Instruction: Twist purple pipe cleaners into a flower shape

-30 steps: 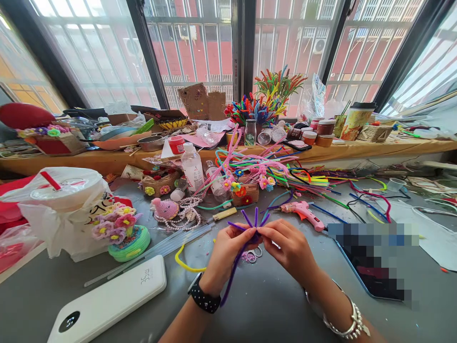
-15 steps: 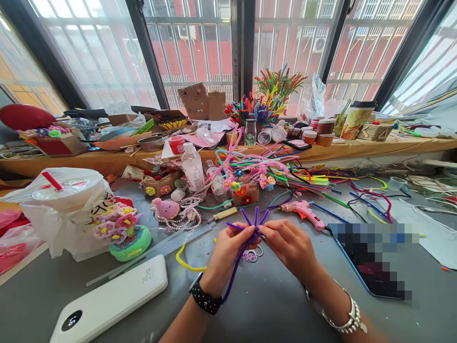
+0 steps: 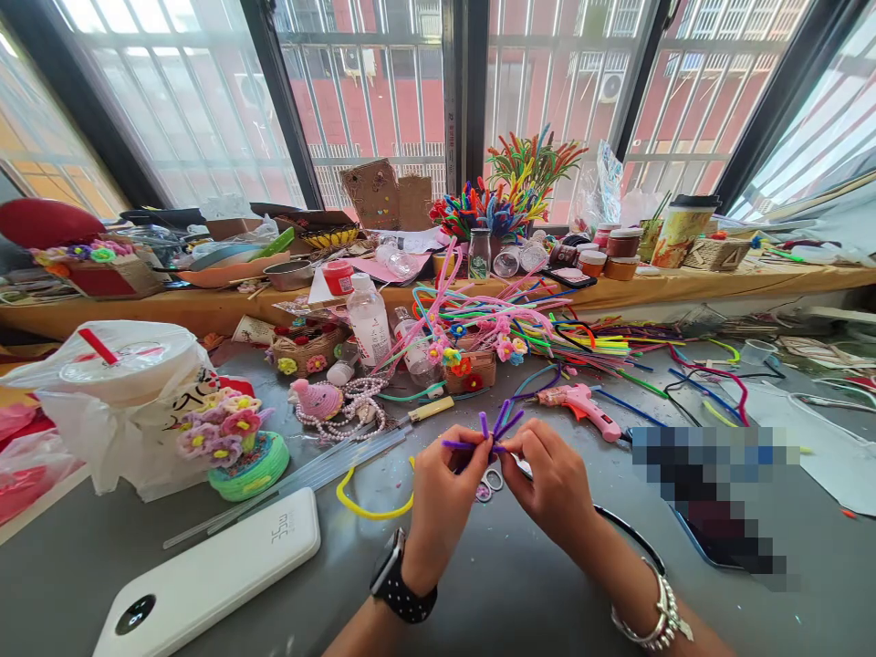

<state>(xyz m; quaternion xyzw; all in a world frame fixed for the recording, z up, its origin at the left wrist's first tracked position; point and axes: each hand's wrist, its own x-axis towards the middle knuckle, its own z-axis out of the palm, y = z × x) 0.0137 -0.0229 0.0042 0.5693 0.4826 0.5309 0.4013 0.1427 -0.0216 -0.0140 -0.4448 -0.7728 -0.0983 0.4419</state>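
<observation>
so, way out left of the grip and nearer the body, a white power bank (image 3: pixel 212 575) lay on the grey table (image 3: pixel 547 602). a flower ornament (image 3: pixel 236 447) on a green base stood beyond it, and a yellow pipe cleaner (image 3: pixel 373 515) curved just left of the grip.

the left hand (image 3: pixel 442 493) had its thumb and fingers pinched on the purple pipe cleaners (image 3: pixel 499 425). that bunch sat between both hands, lifted off the table, prongs fanned up and out from the pinch. a pair of scissors (image 3: pixel 488 486) showed its loops just under the grip.

the right hand (image 3: pixel 557 479) had thumb and finger closed on a purple strand at the bunch's right side. something shiny sat under those fingers, too hidden to make out.

imo doing this bit well meant keeping the left pinch snug right at the middle, working one strand at a time with the right, and bending close to the center so the prongs didn't slip or bunch up. gentle tugs only, that fuzz probably squashed easily.

right of the grip and farther off lay a pink glue gun (image 3: pixel 581 401).
</observation>
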